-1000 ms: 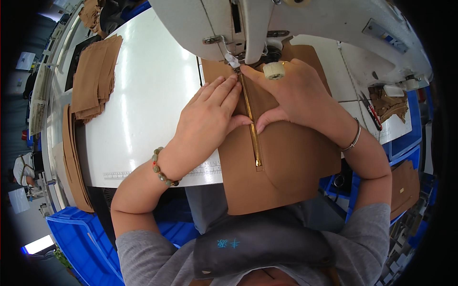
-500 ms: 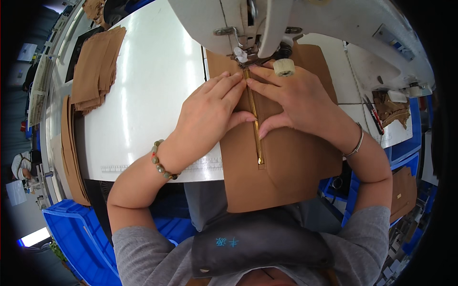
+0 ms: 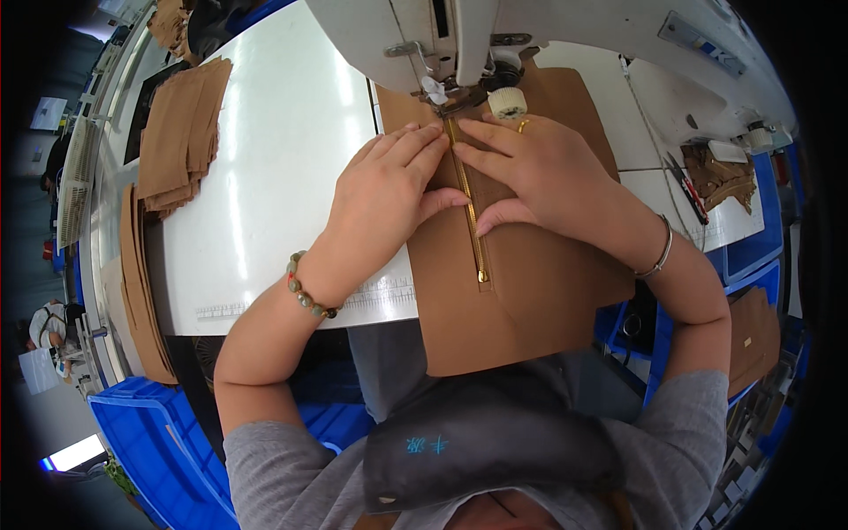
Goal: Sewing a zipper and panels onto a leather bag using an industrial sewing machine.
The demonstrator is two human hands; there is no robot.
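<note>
A brown panel (image 3: 521, 309) with a gold zipper (image 3: 480, 265) lies under the presser foot (image 3: 446, 106) of a white sewing machine (image 3: 592, 31). My left hand (image 3: 375, 199) rests flat on the panel left of the zipper, fingertips just below the foot, thumb stretched to the zipper. My right hand (image 3: 552, 181) lies on the zipper's right side, fingers spread and thumb beside the zipper's lower half. Whatever is under my palms is hidden.
Stacked brown pieces (image 3: 181, 132) and long strips (image 3: 141, 287) lie left on the white table (image 3: 256, 177). Scissors (image 3: 693, 199) and scraps (image 3: 724, 177) are at the right. Blue bins (image 3: 155, 442) flank the table. Another person (image 3: 49, 331) appears at the far left.
The panel and zipper have shifted slightly toward the machine, with my hands on them. My right hand's fingers are more stretched along the zipper. The whole view also moved a little.
</note>
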